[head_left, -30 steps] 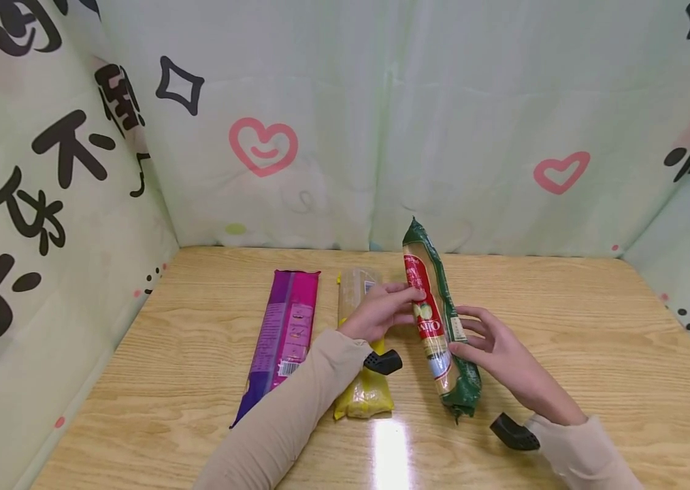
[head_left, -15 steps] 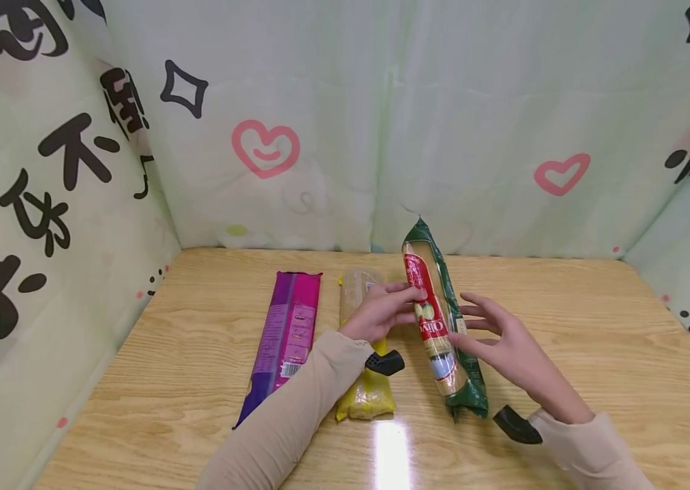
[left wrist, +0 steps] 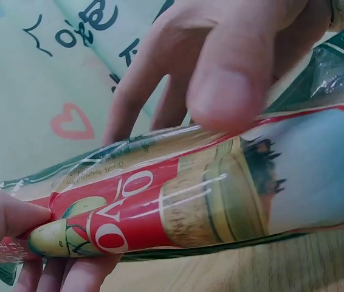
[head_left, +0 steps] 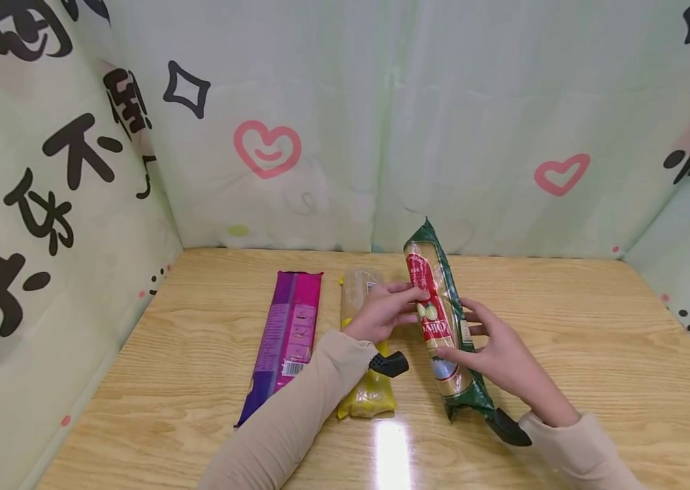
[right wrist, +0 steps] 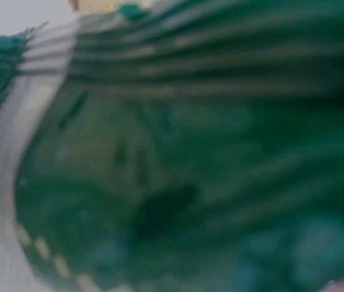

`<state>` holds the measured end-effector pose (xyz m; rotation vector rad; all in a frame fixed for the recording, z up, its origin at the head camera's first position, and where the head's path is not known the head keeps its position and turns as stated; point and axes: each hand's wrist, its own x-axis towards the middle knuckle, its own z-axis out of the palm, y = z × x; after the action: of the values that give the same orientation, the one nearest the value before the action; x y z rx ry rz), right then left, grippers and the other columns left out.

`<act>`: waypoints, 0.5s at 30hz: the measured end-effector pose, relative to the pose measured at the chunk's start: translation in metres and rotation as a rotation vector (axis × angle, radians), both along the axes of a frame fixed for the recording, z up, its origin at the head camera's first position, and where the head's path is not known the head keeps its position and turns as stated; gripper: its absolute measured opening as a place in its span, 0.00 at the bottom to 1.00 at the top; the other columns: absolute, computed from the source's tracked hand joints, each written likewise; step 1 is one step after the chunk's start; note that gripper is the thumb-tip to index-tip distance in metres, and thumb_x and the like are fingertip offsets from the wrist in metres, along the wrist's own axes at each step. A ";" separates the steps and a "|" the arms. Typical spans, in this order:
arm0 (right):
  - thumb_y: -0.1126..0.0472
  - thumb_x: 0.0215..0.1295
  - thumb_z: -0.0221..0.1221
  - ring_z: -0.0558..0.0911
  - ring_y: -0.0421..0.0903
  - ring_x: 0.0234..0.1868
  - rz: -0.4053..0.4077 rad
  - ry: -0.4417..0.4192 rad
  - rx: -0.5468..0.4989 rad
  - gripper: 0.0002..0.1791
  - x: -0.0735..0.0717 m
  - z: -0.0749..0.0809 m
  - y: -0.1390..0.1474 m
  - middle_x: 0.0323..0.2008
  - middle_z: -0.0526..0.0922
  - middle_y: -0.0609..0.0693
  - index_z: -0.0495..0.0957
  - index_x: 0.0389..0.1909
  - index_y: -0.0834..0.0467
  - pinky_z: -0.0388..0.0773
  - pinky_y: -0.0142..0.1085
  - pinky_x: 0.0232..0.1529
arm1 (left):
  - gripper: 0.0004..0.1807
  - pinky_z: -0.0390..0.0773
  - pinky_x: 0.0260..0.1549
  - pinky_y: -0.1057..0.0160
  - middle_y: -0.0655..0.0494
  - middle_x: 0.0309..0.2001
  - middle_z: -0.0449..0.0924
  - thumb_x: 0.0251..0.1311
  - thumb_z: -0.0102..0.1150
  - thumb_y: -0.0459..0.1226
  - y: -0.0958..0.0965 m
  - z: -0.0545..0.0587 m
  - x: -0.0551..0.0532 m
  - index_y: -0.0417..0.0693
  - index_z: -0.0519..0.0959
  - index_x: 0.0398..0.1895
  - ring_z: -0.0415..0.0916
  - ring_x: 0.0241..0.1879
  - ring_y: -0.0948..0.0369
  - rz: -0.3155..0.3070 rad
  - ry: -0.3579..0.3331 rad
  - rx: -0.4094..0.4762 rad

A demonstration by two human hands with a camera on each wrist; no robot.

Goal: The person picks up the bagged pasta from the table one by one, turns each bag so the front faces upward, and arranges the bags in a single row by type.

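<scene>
A pack of spaghetti (head_left: 435, 325), green with a clear front and a red label, is tilted up over the table. My left hand (head_left: 383, 313) pinches it on its left side, thumb on the label and fingers behind. My right hand (head_left: 504, 357) holds the right side lower down, its thumb lying across the front. In the left wrist view the right thumb (left wrist: 230, 97) shows at the pack's upper edge, with fingers passing behind. Green wrapper (right wrist: 160, 158) fills most of the right wrist view, blurred.
A purple and pink packet (head_left: 284, 333) lies on the wooden table (head_left: 167, 381) at left. Beside it, a yellow and clear packet (head_left: 368, 398) lies partly under my left hand and wrist. A printed curtain (head_left: 333, 184) stands behind the table and along its sides.
The right hand has loosened its fingers, then closed in again with the thumb further over the front. The pack's lower end has swung slightly right; the left hand keeps its hold.
</scene>
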<state>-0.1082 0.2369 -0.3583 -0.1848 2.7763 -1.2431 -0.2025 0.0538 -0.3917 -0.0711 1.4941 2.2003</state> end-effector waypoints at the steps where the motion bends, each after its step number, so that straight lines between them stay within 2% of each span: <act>1: 0.46 0.56 0.72 0.75 0.67 0.57 0.006 0.003 -0.004 0.54 0.000 -0.001 -0.001 0.64 0.69 0.70 0.52 0.75 0.63 0.87 0.45 0.40 | 0.20 0.86 0.31 0.67 0.47 0.43 0.85 0.59 0.68 0.33 0.000 0.000 0.001 0.37 0.79 0.53 0.84 0.36 0.59 0.003 -0.003 0.000; 6: 0.50 0.56 0.73 0.74 0.68 0.58 0.035 0.011 -0.057 0.54 0.000 -0.004 -0.002 0.64 0.68 0.70 0.51 0.76 0.62 0.87 0.44 0.38 | 0.20 0.86 0.30 0.68 0.47 0.43 0.85 0.58 0.68 0.33 0.000 0.002 0.003 0.38 0.79 0.53 0.84 0.36 0.60 0.027 -0.013 -0.013; 15: 0.54 0.58 0.71 0.74 0.71 0.60 0.050 0.005 -0.129 0.52 -0.001 -0.008 0.003 0.65 0.68 0.70 0.50 0.77 0.63 0.87 0.45 0.40 | 0.23 0.87 0.34 0.65 0.47 0.43 0.85 0.57 0.70 0.36 0.002 0.007 0.005 0.39 0.77 0.54 0.84 0.37 0.59 0.039 -0.009 -0.057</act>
<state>-0.1091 0.2398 -0.3667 -0.2647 2.6787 -1.4118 -0.1977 0.0554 -0.3847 -0.1299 1.5632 2.1844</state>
